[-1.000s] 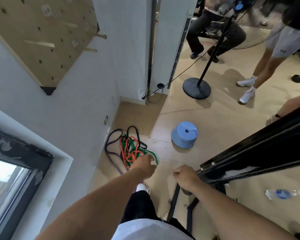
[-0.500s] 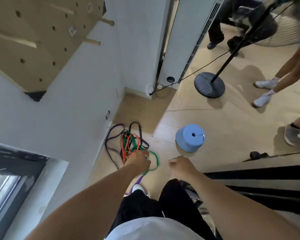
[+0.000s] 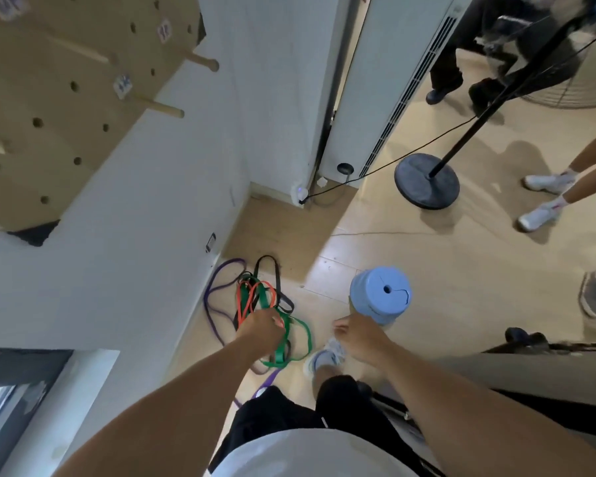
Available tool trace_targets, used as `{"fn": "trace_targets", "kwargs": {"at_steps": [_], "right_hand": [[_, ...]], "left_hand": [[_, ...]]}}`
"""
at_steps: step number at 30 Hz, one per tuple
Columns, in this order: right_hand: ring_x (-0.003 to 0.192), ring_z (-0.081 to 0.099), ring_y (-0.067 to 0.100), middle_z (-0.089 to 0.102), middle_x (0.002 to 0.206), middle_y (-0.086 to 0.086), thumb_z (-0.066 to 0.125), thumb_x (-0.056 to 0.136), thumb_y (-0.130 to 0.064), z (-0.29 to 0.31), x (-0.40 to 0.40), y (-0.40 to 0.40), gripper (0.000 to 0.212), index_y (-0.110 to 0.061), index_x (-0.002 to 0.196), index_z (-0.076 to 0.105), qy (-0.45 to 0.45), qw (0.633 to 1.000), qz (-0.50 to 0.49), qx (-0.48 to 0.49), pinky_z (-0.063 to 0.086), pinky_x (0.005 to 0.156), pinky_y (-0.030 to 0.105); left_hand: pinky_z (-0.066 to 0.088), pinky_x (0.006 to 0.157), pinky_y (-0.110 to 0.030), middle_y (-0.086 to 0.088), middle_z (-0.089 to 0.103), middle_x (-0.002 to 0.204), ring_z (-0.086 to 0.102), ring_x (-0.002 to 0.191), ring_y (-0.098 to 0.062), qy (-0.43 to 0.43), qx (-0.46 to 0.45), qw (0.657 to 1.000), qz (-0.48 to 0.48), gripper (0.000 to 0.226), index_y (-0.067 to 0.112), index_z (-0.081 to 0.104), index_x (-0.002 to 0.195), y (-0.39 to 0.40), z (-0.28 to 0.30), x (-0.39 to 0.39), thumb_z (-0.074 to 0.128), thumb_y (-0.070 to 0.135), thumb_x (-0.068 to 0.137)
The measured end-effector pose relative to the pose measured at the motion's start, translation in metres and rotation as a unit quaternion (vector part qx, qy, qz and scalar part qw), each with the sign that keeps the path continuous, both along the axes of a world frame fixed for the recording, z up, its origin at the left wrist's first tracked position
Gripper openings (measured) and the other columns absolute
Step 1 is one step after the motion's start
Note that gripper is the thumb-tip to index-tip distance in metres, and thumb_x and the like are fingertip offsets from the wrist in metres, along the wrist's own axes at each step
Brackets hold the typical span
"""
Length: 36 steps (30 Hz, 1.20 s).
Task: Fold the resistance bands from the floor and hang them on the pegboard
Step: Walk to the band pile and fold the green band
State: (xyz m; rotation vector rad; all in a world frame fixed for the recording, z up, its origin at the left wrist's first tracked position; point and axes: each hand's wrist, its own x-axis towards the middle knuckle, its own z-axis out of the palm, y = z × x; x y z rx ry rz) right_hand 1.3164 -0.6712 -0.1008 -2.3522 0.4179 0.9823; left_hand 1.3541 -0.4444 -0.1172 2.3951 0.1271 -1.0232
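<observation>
A tangle of resistance bands lies on the wooden floor by the white wall: a purple band (image 3: 210, 306), a black band (image 3: 276, 270), an orange band (image 3: 251, 299) and a green band (image 3: 306, 340). My left hand (image 3: 260, 330) is down on the pile, fingers curled, with the orange band showing at the fingertips. My right hand (image 3: 358, 335) hovers to the right of the pile, fingers loose and holding nothing. The wooden pegboard (image 3: 49, 108) hangs on the wall at upper left, with bare pegs (image 3: 205, 62) sticking out.
A light blue plastic stool (image 3: 381, 296) stands just right of the bands. A fan stand base (image 3: 426, 180) and its cable (image 3: 393, 161) sit beyond, beside a white floor-standing unit (image 3: 386, 80). Other people's feet (image 3: 539, 216) are at right. A dark table edge (image 3: 547, 366) is at lower right.
The view has tilted towards the wall and pegboard. My left hand has dropped onto the band pile and closed at the orange band; my right hand has let go of the dark table edge and moved nearer the pile.
</observation>
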Motion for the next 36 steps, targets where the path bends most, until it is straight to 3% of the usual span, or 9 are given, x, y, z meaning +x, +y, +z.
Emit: {"fn": "trace_targets", "kwargs": {"at_steps": [5,10,13,15,18,21,30,33,36], "right_hand": [[0.124,0.062,0.033,0.066,0.138,0.015,0.046,0.105,-0.022,0.005,0.048,-0.05,0.039,0.0,0.131,0.066,0.007,0.999,0.042,-0.002,0.051,0.102,0.039],[0.126,0.062,0.027,0.065,0.138,0.006,0.05,0.104,-0.026,0.009,0.101,-0.112,0.039,-0.018,0.141,0.061,-0.005,1.0,0.002,-0.009,0.046,0.1,0.03],[0.091,0.064,0.015,0.071,0.108,0.001,0.049,0.105,-0.024,0.013,0.121,-0.138,0.039,-0.021,0.142,0.061,-0.006,1.0,-0.015,-0.011,0.046,0.081,0.027],[0.08,0.06,0.009,0.072,0.105,-0.001,0.048,0.105,-0.025,0.014,0.127,-0.152,0.038,-0.023,0.14,0.063,-0.006,1.0,-0.027,-0.012,0.045,0.08,0.026],[0.118,0.063,0.023,0.07,0.13,0.002,0.053,0.103,-0.028,0.012,0.131,-0.168,0.04,-0.023,0.141,0.063,0.003,0.998,-0.055,-0.011,0.045,0.104,0.034],[0.128,0.059,0.023,0.068,0.137,0.003,0.055,0.103,-0.027,0.006,0.141,-0.182,0.04,-0.021,0.142,0.062,0.01,0.997,-0.071,-0.005,0.043,0.106,0.029],[0.111,0.067,0.023,0.073,0.125,0.006,0.054,0.103,-0.023,0.0,0.211,-0.21,0.039,-0.02,0.141,0.061,0.034,0.997,-0.059,-0.02,0.041,0.083,0.021],[0.086,0.062,0.017,0.076,0.115,0.009,0.053,0.103,-0.024,0.001,0.255,-0.213,0.04,-0.02,0.143,0.061,0.038,0.998,-0.045,-0.019,0.047,0.077,0.021],[0.065,0.059,0.012,0.073,0.103,0.003,0.055,0.104,-0.025,0.006,0.305,-0.207,0.039,-0.019,0.142,0.06,0.021,0.999,-0.02,-0.018,0.044,0.054,0.015]], "left_hand": [[0.053,0.069,-0.027,-0.01,0.068,0.121,0.067,0.087,-0.024,0.008,0.002,1.0,0.008,0.041,0.021,0.063,0.13,-0.041,0.004,0.052,0.057,0.025,0.089],[0.053,0.093,-0.032,-0.004,0.068,0.124,0.065,0.109,-0.025,-0.033,-0.021,0.999,0.018,0.039,0.02,0.066,0.125,-0.103,0.017,0.112,0.063,0.031,0.088],[0.05,0.098,-0.031,-0.004,0.067,0.124,0.064,0.111,-0.023,-0.062,-0.044,0.997,0.023,0.036,0.017,0.065,0.125,-0.138,0.026,0.135,0.064,0.027,0.091],[0.048,0.098,-0.029,-0.001,0.066,0.127,0.063,0.113,-0.02,-0.068,-0.057,0.996,0.02,0.035,0.018,0.065,0.125,-0.157,0.033,0.146,0.064,0.028,0.092],[0.043,0.096,-0.026,0.003,0.065,0.129,0.06,0.118,-0.018,-0.081,-0.047,0.996,0.005,0.035,0.021,0.064,0.127,-0.177,0.032,0.164,0.062,0.031,0.093],[0.037,0.086,-0.022,0.004,0.064,0.131,0.06,0.119,-0.018,-0.083,-0.025,0.996,-0.003,0.036,0.023,0.063,0.129,-0.189,0.027,0.182,0.06,0.031,0.095],[0.041,0.088,-0.025,-0.002,0.063,0.134,0.059,0.12,-0.022,-0.046,-0.037,0.998,0.009,0.039,0.017,0.06,0.133,-0.207,-0.001,0.251,0.062,0.029,0.096],[0.041,0.087,-0.025,-0.001,0.063,0.135,0.059,0.121,-0.022,-0.034,-0.037,0.998,0.025,0.038,0.018,0.06,0.132,-0.202,-0.008,0.282,0.061,0.028,0.096],[0.046,0.097,-0.028,-0.004,0.064,0.134,0.06,0.12,-0.024,-0.028,-0.044,0.997,0.061,0.038,0.016,0.061,0.131,-0.19,-0.009,0.307,0.062,0.023,0.094]]}}
